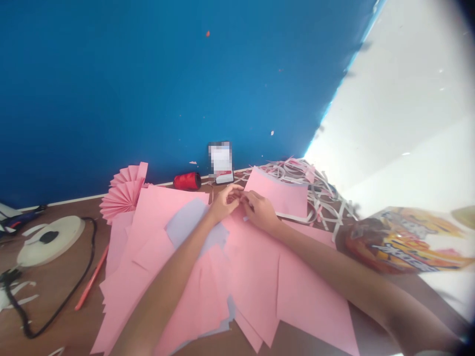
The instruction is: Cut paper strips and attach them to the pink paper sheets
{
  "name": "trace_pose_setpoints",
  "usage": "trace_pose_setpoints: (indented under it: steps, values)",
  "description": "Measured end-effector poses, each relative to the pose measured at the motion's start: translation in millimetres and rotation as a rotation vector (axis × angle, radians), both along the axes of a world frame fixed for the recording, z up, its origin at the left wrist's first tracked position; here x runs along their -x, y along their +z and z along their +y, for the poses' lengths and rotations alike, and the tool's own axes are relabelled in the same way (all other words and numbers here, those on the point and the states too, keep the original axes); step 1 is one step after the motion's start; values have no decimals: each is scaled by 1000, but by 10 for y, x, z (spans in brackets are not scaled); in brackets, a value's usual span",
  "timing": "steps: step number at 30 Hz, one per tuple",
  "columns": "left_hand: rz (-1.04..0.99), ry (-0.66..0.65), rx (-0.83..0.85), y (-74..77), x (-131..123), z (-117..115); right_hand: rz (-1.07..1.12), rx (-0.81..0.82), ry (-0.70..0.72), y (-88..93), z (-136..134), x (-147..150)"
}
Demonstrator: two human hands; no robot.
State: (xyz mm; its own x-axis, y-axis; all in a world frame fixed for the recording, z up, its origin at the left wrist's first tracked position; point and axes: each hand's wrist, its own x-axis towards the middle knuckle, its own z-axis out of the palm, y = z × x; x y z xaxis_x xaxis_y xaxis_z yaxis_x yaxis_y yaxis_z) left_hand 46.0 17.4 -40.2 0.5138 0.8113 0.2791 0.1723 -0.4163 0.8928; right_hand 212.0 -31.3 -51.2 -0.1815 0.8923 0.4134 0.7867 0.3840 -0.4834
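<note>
My left hand [225, 203] and my right hand [259, 210] meet at the fingertips above pink paper sheets [256, 257]. Both hands are closed in a pinch; whatever lies between the fingers is too small to make out. Beneath my left wrist lies a grey-lilac piece of paper [187, 222]. To the right of my right hand is another pink sheet [280, 193] with a pale edge. A red spool of thread [187, 181] rests on its side behind my left hand. Farther left, a pleated pink paper fan [126, 190] leans by the wall.
A phone [222, 163] stands against the blue wall [166, 89]. Paper strips [326, 202] are heaped at the back right, near a printed plastic bag [404, 240]. On the left are a pale round disc [52, 241], a black cable [83, 277] and a red pen-like stick [92, 278].
</note>
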Motion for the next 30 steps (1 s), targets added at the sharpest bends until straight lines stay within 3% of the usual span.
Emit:
trace_pose_setpoints:
  steps: [6, 11, 13, 15, 19, 24, 27, 30]
  values:
    - [1, 27, 29, -34, -27, 31, 59, 19, 2, 25, -14, 4]
    - [120, 326, -141, -58, 19, 79, 96, -42, -44, 105, -59, 1]
    - [112, 377, -156, -79, 35, 108, 87, -78, -52, 179, -70, -14]
    - [74, 341, -111, -105, 40, 140, 79, -121, -72, 272, -70, -35]
    - [-63, 121, 106, -137, 46, 208, 48, -164, -133, 473, -39, -90]
    - [-258, 117, 237, -134, 110, 268, 145, -180, -284, 579, 95, -270]
    - [-296, 133, 263, -145, 144, 292, 346, -24, -340, 502, 238, -410]
    - [-293, 166, 299, -159, 153, 310, 524, 261, -252, 393, 370, -490]
